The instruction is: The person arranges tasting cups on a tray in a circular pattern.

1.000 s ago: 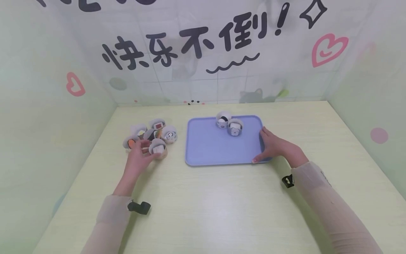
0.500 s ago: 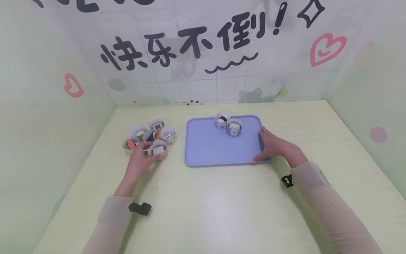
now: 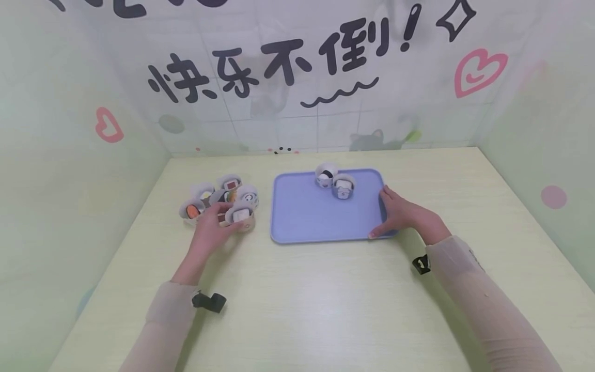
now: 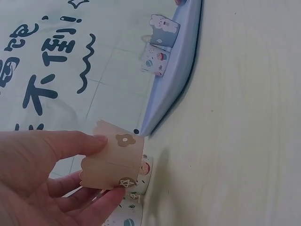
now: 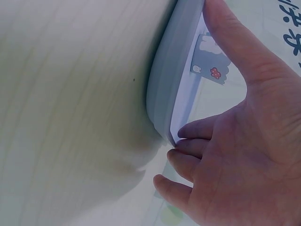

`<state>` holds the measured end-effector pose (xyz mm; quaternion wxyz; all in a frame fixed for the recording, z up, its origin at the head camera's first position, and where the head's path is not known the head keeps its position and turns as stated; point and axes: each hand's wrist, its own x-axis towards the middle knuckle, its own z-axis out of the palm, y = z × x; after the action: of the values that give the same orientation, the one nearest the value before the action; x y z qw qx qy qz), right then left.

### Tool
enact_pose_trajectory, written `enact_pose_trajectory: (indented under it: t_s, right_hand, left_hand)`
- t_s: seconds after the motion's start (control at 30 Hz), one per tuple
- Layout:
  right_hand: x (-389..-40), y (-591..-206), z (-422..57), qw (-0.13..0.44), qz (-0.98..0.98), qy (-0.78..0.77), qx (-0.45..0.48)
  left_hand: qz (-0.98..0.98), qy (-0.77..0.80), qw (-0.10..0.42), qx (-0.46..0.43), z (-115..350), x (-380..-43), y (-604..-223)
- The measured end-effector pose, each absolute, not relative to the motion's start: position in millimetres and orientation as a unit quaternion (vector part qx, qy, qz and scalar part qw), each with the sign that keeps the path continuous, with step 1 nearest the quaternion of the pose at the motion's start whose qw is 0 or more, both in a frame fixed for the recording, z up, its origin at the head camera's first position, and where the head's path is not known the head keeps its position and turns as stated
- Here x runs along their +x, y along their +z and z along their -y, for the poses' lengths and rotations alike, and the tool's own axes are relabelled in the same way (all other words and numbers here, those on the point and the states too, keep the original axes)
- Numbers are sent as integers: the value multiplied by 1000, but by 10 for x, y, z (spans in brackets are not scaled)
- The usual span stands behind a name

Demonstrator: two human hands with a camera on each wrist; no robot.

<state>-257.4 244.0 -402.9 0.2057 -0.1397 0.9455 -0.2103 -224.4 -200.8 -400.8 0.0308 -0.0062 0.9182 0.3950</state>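
Note:
In the head view my left hand (image 3: 211, 232) pinches a tan paper baking cup (image 3: 246, 223) with a white block-shaped piece in it, beside a cluster of similar cups. The left wrist view shows the thumb on one side of the tan cup (image 4: 117, 155) and fingers beneath; a printed cup (image 4: 127, 212) shows behind it. My right hand (image 3: 402, 214) rests on the right end of the blue tray (image 3: 307, 217), fingers spread, thumb at the front rim. In the right wrist view its fingertips (image 5: 188, 129) touch the tray rim (image 5: 162, 84).
Two filled cups, one with a black-and-white piece (image 3: 326, 176) and one with a white block (image 3: 344, 187), stand at the tray's back. Left of the tray are several filled cups, including one with an orange-topped piece (image 3: 190, 212). A lettered wall rises behind the table (image 3: 302, 305).
My left hand has moved slightly right and up in the head view, carrying the tan cup with it. My right hand and the tray have stayed in place.

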Motion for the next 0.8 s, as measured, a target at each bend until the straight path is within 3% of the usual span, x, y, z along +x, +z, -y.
enact_pose_trajectory:
  t_s: [0.8]
  right_hand:
    - [-2584, -4024, -2431, 210, -945, -212, -136]
  left_hand:
    - [-905, 417, 56, 60, 1480, -2430, -4021]
